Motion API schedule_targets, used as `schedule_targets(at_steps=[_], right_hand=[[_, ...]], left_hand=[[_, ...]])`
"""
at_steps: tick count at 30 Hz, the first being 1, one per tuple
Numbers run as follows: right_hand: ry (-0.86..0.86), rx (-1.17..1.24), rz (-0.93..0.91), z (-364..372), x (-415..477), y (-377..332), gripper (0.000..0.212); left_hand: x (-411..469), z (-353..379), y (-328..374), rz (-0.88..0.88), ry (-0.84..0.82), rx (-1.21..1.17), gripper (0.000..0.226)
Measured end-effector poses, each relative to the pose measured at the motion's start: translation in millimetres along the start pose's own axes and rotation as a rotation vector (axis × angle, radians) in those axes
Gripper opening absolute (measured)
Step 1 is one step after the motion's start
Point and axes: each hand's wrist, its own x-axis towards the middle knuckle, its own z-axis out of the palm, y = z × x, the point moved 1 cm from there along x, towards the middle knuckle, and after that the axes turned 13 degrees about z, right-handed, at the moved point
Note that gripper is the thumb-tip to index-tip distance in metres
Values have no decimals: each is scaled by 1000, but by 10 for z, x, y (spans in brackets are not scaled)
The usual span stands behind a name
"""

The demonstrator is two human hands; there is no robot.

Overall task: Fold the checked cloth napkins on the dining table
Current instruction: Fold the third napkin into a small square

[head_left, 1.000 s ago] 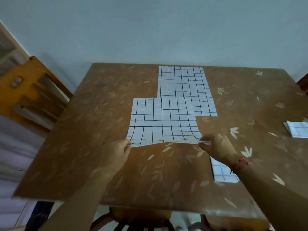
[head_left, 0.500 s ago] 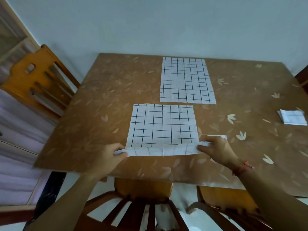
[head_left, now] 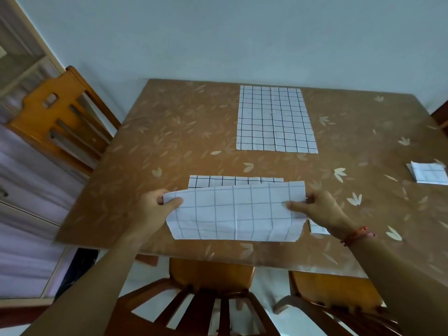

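Fingers of the left hand are curled round one corner of the near napkin, with the thumb laid on top; the other corner is pinched in the same manner by the right hand; both hands are thus closed on the cloth and nothing else is held.

The gripped edge is held raised above the counter and turned over towards the far side, so that the paler underside is shown; a narrow strip of the same napkin is seen lying flat on the counter just beyond the raised flap; the two edges are not yet brought together. The first fold of this napkin is therefore judged to be in hand and not completed; further folds would be expected after it.

As to work done: a small folded napkin is seen near the right edge of the counter, well apart from the hands; a checked piece is partly hidden behind the right wrist, and whether it is folded cannot be told.

As to work left: the far napkin lies spread flat at the far side of the counter, unfolded and untouched. The task is judged to be somewhere about its middle.
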Motion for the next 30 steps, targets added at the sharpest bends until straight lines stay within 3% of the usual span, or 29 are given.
schedule_targets(at_steps=[3,6,12,17,23,26,30], right_hand=[[-149,-122,106,43,-19,20,20],[-69,-227,205,104,-27,140,19],[20,-49,325,186,84,262,13],[136,-71,357,275,343,249,11],[217,-34,338,376,645,255,12],[190,39,387,424,709,251,10],[62,27,545,447,568,414,28]], left_hand=[[131,44,-8,-6,7,-1,16],[240,84,-38,-5,7,40,20],[496,172,-176,-79,22,-74,15],[518,318,-294,-237,-20,-128,50],[272,457,-761,-428,-149,-112,66],[214,515,-844,-436,-163,-98,64],[207,556,-849,-419,-112,-60,59]])
